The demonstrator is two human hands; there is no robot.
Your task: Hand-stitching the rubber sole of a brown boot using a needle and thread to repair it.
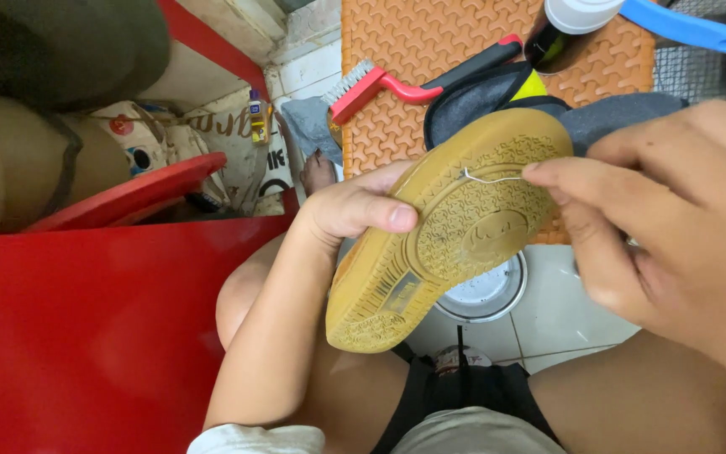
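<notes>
Your left hand grips the light, stiff-soled shoe sole-up over your lap by its edge, while your right hand pinches a thin, bendable wire against the gum rubber sole.

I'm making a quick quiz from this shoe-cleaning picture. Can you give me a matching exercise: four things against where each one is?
Things:
1. shoe
2. thin wire
3. red brush
4. round lid

Places:
A. on the orange mat
B. pinched in the right hand, tip on the sole
C. on the tiled floor below the shoe
D. gripped by the left hand, sole up

Pairs: 1-D, 2-B, 3-A, 4-C
</notes>
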